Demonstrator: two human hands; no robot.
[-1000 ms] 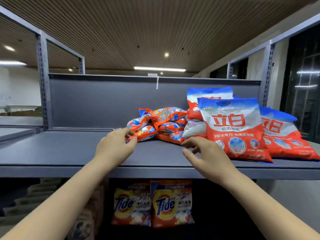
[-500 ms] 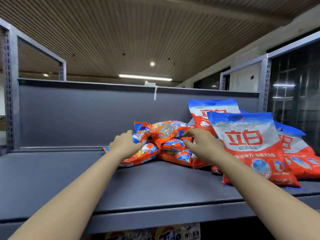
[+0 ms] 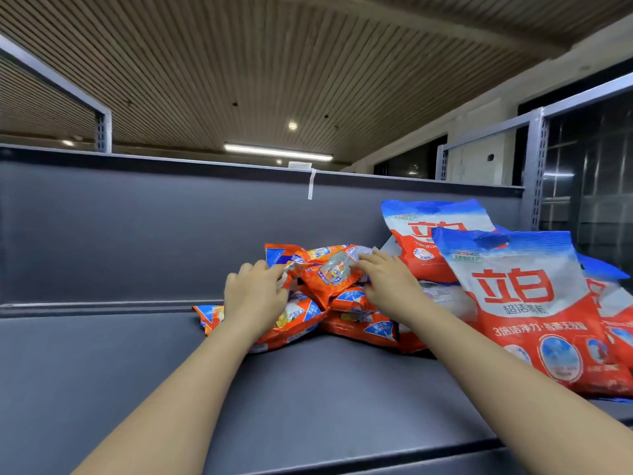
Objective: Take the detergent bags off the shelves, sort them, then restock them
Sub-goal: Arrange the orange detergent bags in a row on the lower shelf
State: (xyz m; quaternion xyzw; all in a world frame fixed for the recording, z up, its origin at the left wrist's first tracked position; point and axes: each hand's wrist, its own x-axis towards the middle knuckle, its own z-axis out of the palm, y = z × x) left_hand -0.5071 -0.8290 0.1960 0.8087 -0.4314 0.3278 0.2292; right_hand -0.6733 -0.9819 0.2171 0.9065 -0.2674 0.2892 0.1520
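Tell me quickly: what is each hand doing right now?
Left hand: fingers curled, gripping the top crinkled orange plastic detergent bag.
Right hand: fingers on the same bag; a firm grip cannot be told.

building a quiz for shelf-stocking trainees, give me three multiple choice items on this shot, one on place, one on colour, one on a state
1. Where is the pile of small orange bags?
A. on the grey shelf, left of the big bags
B. on the floor
C. hanging from the ceiling

2. What colour is the top band of the front big bag?
A. green
B. blue
C. black

3. What are the hands doing?
A. both hanging idle
B. only one touches a bag
C. left hand and right hand both on the top orange bag

Answers: 1 A, the pile lies on the shelf board beside the big bags. 2 B, a blue strip crosses its top. 3 C, fingers of both hands curl on that bag's ends.
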